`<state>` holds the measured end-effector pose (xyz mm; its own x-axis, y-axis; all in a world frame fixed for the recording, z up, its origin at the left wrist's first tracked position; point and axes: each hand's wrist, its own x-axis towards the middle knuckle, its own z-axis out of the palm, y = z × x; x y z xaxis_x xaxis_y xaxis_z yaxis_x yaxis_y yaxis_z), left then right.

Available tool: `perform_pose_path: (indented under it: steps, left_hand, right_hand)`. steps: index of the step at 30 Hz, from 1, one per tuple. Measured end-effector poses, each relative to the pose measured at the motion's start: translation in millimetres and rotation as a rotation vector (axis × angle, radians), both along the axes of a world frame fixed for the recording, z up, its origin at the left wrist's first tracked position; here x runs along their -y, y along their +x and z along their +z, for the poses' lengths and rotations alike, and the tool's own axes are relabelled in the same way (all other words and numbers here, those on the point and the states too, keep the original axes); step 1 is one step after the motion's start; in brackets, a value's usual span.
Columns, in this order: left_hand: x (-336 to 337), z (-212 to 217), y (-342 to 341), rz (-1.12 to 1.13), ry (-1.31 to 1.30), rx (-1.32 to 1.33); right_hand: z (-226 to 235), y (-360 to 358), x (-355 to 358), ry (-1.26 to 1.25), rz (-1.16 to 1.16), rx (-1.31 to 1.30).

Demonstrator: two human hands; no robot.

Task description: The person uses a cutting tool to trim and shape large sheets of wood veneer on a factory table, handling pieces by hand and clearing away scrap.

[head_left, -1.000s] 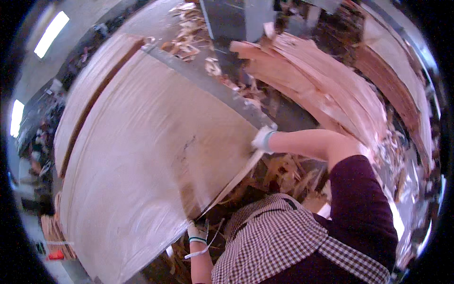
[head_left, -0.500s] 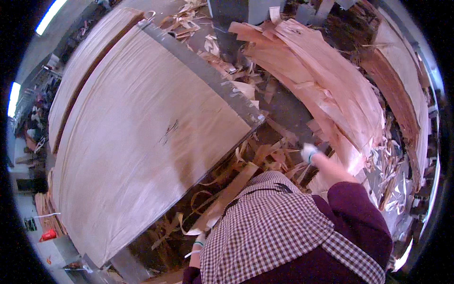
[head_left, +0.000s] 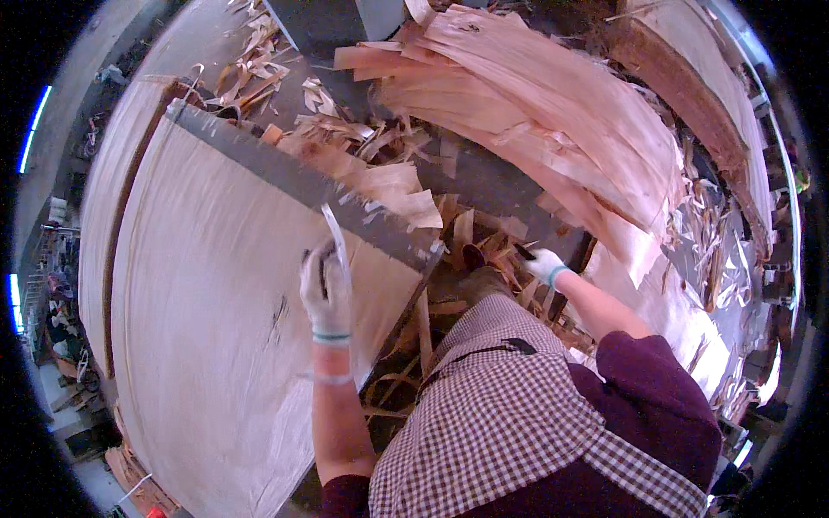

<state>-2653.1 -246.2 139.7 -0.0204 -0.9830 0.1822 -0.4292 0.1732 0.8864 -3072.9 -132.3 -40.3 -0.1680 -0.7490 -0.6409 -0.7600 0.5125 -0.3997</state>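
Note:
My left hand [head_left: 326, 292], in a white glove, is over the near corner of a large pale veneer sheet [head_left: 216, 345] on a stack. It is closed on a thin pale curved strip [head_left: 333, 231] that rises toward the grey metal edge [head_left: 294, 177]. My right hand [head_left: 546, 264], also gloved, reaches to the lower edge of a pile of reddish veneer sheets [head_left: 561, 129] on the right. Its fingers are by a small dark thing, and I cannot see whether they grip anything. My checked apron [head_left: 509, 423] fills the lower middle.
Broken veneer scraps [head_left: 406, 190] litter the gap between the pale stack and the reddish pile, and more lie at the top [head_left: 250, 69]. Another veneer stack [head_left: 682, 95] curves along the right. Shiny plastic wrap [head_left: 717, 259] lies at the far right.
My left hand has come up from under the sheet's lower edge onto its near corner and taken the thin strip. My right hand has moved off the sheet to the reddish pile.

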Motion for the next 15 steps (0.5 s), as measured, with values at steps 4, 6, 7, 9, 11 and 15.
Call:
perform_pose_path:
  steps: [4,6,7,9,11,15]
  left_hand:
    - [65,-43,-27,0.039,-0.165,0.679]
    - [77,-70,-38,0.084,0.015,0.853]
    - [84,-74,-50,0.09,0.048,0.905]
    - [87,-82,-52,0.126,0.129,0.85]
    - [82,-88,-43,0.106,0.12,0.813]
    - [93,-83,-49,0.086,0.11,0.741]
  right_hand:
    - [-16,53,133,-0.03,-0.16,0.335]
    - [-60,64,182,-0.027,-0.149,0.353]
    - [-99,63,205,-0.041,-0.14,0.342]
    - [-131,77,242,0.041,-0.166,0.387]
    - [-107,99,275,0.226,-0.263,0.487]
    - [-138,121,324,0.017,0.108,0.323]
